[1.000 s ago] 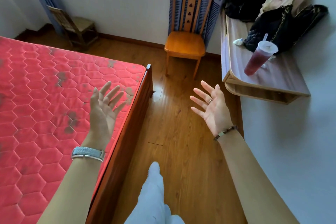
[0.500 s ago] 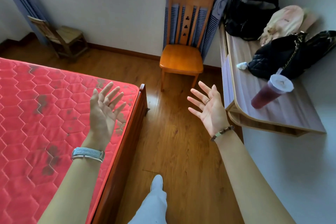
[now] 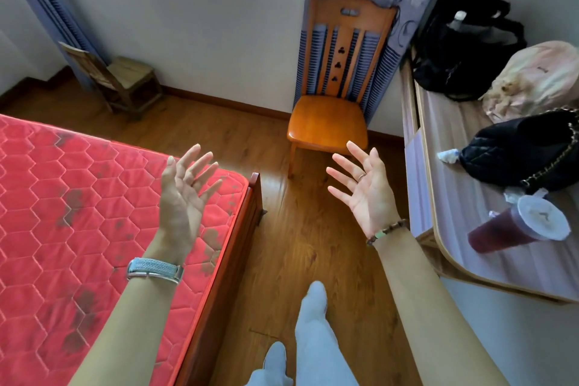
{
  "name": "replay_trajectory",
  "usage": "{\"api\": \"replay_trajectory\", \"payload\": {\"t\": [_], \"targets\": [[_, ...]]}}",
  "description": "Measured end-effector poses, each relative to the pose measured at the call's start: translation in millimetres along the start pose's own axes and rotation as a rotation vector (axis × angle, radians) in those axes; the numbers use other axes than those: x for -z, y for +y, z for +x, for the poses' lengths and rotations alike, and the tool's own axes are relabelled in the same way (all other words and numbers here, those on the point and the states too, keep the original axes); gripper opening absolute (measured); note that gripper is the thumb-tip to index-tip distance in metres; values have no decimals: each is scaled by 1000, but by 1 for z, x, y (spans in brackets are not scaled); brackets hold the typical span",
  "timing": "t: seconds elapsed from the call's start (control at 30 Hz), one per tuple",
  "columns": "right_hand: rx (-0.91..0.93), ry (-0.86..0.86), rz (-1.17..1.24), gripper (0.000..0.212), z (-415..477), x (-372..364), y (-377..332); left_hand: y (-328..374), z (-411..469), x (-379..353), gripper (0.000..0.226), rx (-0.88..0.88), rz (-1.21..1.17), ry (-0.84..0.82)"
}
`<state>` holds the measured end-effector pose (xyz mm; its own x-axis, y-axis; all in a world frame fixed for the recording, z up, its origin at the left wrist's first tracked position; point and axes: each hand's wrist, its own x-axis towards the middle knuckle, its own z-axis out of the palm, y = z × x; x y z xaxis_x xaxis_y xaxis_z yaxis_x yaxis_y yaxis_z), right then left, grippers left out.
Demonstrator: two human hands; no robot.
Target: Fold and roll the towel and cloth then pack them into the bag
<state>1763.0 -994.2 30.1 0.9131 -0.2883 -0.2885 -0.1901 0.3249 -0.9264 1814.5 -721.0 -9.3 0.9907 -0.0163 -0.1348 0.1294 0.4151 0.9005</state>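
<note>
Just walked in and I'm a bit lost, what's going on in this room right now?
A person stands between a bed with a red mattress and a desk, both arms raised. The left hand and right hand are open and hold nothing. No towel or cloth is in view, so folding has not begun. On the desk lie a black backpack, a pinkish bag and a quilted black bag, with a lidded cup of red drink nearby.

Wood floor [image 3: 297, 229], white walls [image 3: 203, 41], red mattress [image 3: 62, 197] L, orange chair [image 3: 329, 125] ctr, desk [image 3: 454, 197] R.
</note>
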Motion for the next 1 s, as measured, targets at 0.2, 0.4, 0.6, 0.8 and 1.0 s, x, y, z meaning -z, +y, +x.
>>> {"api": "replay_trajectory", "payload": {"t": [0.2, 0.4, 0.6, 0.8, 1.0], "targets": [[-11, -37, -16, 41, 71, -5, -18, -6, 62, -19, 57, -9, -13, 42], [-19, -69, -33, 41, 162, -1, -49, -13, 134, -57, 58, -20, -24, 87], [-61, -125, -60, 44, 249, 3, -73, -19, 202, -90, 59, -35, -42, 169], [-70, -164, -83, 47, 321, 7, -98, -26, 250, -117, 60, -53, -48, 225], [-94, -186, -91, 49, 372, 5, -105, -31, 290, -129, 59, -46, -45, 252]]}}
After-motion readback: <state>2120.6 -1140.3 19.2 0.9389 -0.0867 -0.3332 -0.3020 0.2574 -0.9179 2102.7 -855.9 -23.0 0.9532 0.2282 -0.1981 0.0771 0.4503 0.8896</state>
